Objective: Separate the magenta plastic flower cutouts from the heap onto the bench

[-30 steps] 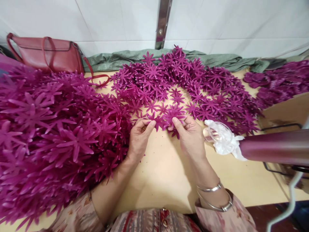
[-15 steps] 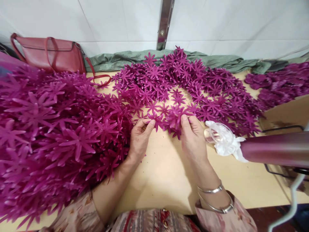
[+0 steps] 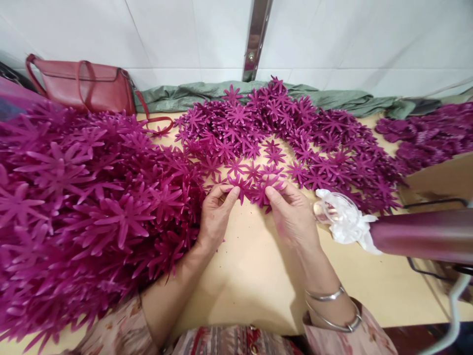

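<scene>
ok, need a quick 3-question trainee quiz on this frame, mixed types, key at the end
1. True or false: the left hand is pinching a purple flower piece.
2. Which arm shows metal bangles?
A) left only
B) right only
C) both
3. Fill in: behind the large flower pile at the left of the view, against the wall, is a red ____.

Key:
1. True
2. B
3. handbag
</scene>
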`<action>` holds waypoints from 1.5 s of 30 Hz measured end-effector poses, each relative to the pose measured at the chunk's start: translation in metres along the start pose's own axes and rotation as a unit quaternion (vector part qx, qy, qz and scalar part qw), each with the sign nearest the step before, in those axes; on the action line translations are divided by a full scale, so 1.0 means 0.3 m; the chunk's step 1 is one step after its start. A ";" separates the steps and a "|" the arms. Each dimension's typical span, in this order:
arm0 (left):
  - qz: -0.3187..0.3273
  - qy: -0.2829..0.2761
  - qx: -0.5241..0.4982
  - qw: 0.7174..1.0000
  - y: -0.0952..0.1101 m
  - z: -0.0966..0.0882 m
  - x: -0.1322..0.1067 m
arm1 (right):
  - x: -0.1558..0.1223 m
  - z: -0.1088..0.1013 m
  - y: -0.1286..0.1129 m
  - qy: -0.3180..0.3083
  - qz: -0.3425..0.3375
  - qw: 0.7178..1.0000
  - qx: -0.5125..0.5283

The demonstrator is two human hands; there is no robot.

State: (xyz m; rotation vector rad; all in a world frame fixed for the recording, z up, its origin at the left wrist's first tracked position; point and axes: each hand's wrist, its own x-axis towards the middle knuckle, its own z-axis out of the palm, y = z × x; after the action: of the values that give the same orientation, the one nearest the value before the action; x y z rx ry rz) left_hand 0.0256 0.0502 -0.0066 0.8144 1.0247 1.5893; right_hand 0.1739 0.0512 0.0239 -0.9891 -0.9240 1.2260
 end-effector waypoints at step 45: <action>0.030 -0.031 0.098 0.994 0.032 0.010 -0.018 | -0.065 0.120 -0.124 0.151 -0.232 0.947 -0.162</action>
State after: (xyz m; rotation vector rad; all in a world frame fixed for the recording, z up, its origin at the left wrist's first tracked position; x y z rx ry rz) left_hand 0.0258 0.0447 0.0034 1.0300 1.1328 1.5197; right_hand 0.1490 0.0329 0.0697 -1.0987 -1.0554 0.5188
